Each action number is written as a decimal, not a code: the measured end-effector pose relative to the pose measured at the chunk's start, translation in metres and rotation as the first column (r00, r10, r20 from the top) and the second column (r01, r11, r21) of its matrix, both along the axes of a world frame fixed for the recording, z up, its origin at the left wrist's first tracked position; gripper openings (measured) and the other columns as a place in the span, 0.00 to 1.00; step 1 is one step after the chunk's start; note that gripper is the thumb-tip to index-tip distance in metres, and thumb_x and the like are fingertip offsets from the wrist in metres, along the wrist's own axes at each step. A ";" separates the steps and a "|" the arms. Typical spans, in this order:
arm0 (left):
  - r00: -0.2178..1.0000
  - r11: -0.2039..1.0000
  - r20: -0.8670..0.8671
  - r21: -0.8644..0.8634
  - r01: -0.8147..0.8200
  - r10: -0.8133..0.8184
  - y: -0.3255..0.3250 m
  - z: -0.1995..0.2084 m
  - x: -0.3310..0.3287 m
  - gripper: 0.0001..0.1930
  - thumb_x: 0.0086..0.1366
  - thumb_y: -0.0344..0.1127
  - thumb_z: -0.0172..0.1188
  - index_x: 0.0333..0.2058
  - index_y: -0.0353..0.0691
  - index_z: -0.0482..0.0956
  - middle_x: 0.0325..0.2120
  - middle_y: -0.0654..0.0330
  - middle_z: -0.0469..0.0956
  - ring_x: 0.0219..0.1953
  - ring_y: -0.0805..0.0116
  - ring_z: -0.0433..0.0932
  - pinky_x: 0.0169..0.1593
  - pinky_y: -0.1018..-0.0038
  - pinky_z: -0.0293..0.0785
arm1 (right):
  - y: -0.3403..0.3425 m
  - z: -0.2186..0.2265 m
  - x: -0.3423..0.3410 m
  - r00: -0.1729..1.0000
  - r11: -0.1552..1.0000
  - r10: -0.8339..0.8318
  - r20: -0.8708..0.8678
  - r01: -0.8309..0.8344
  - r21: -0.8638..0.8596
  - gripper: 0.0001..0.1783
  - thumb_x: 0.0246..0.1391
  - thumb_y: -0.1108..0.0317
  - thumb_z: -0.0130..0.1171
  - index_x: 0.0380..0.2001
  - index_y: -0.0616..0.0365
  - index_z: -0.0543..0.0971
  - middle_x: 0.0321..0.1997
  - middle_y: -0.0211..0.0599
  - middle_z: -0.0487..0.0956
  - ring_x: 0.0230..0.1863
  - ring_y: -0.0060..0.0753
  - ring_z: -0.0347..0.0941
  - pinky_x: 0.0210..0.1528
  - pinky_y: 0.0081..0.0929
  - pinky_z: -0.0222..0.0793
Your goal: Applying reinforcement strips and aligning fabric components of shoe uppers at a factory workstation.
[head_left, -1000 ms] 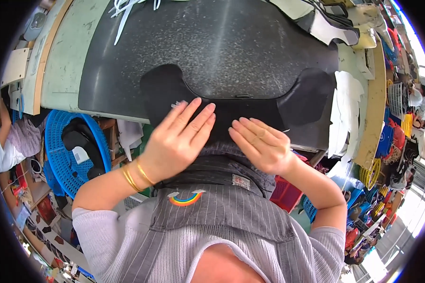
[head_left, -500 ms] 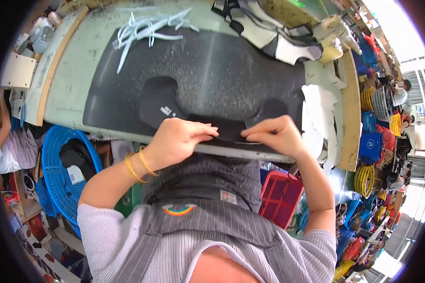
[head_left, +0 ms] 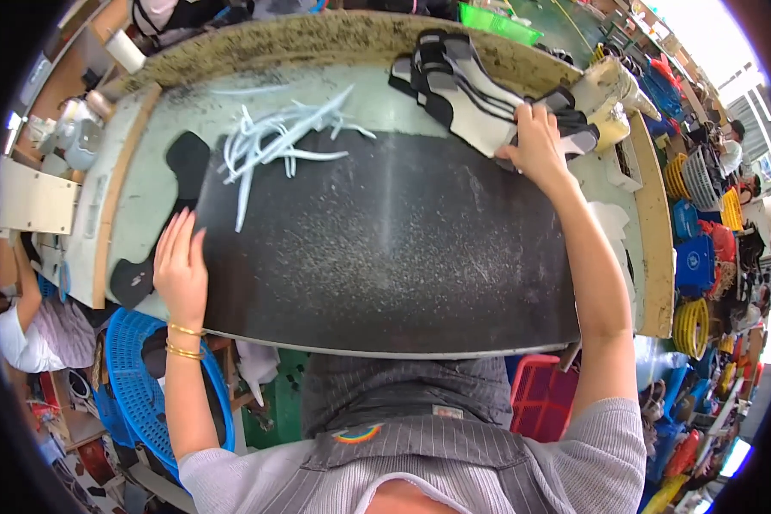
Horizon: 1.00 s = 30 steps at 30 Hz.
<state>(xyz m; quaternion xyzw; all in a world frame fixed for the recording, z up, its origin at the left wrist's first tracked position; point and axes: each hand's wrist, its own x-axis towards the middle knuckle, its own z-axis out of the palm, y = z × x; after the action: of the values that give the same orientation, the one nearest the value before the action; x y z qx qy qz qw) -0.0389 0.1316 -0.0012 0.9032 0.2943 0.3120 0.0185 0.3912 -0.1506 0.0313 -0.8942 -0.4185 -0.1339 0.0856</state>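
Observation:
My left hand (head_left: 181,265) is at the left side of the table, fingers stretched out and lying over the narrow middle of a black cut piece (head_left: 188,158). That piece has a rounded lobe at each end and lies at the left edge of the dark mat. At the far right my right hand (head_left: 540,150) is on a stack of black-and-white cut pieces (head_left: 480,120). Its thumb and fingers close round the right part of the stack; how many pieces they grip is hidden.
A dark, dusty mat (head_left: 403,283) covers the table's middle. Pale strips (head_left: 287,137) lie tangled at its far left. Wooden edging (head_left: 128,188) bounds the table. A blue basket (head_left: 137,368) stands below left, a red basket (head_left: 544,398) below right. Another person's arm (head_left: 27,291) shows at far left.
Both hands held the black piece at the near edge before. It now lies at the left under my left hand. My right hand has moved to the far-right stack.

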 end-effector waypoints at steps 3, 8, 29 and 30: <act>0.896 0.898 0.072 -0.018 0.440 -0.438 -0.071 0.043 0.099 0.14 0.58 0.31 0.65 0.43 0.39 0.80 0.43 0.56 0.81 0.46 0.58 0.80 0.49 0.66 0.76 | -0.005 0.004 0.015 0.992 0.996 -0.086 -0.087 0.086 -0.014 0.36 0.28 0.62 0.79 0.40 0.60 0.68 0.43 0.49 0.72 0.49 0.55 0.68 0.50 0.42 0.66; 0.588 0.571 -0.041 0.192 0.798 -0.808 -0.128 0.032 0.240 0.29 0.54 0.37 0.66 0.55 0.35 0.72 0.57 0.54 0.71 0.62 0.55 0.67 0.65 0.58 0.61 | -0.013 0.016 0.007 0.971 0.976 0.204 -0.122 -0.211 -0.046 0.27 0.33 0.59 0.73 0.34 0.60 0.71 0.38 0.49 0.76 0.45 0.54 0.72 0.49 0.41 0.66; 0.289 0.278 0.033 -0.189 0.942 -0.957 -0.280 0.063 0.203 0.16 0.54 0.32 0.65 0.42 0.35 0.78 0.41 0.54 0.77 0.47 0.54 0.75 0.51 0.64 0.71 | -0.319 0.019 -0.139 0.908 0.979 -0.203 -0.368 0.182 -0.093 0.29 0.44 0.76 0.63 0.54 0.51 0.76 0.48 0.45 0.79 0.49 0.46 0.75 0.48 0.37 0.73; 0.217 0.199 0.096 -0.164 0.966 -0.971 -0.304 0.049 0.226 0.14 0.55 0.31 0.63 0.41 0.33 0.78 0.41 0.53 0.77 0.48 0.54 0.75 0.51 0.65 0.72 | -0.319 0.012 -0.136 0.965 0.996 -0.087 -0.246 0.088 -0.006 0.30 0.45 0.78 0.62 0.55 0.49 0.76 0.52 0.45 0.78 0.53 0.46 0.73 0.51 0.36 0.72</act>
<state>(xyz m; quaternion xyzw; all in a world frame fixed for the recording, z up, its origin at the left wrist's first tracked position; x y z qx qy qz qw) 0.1871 -0.1720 0.0474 0.8861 -0.3074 0.1895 0.2906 0.2550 -0.4697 0.0434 -0.9212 -0.3645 -0.0268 0.1332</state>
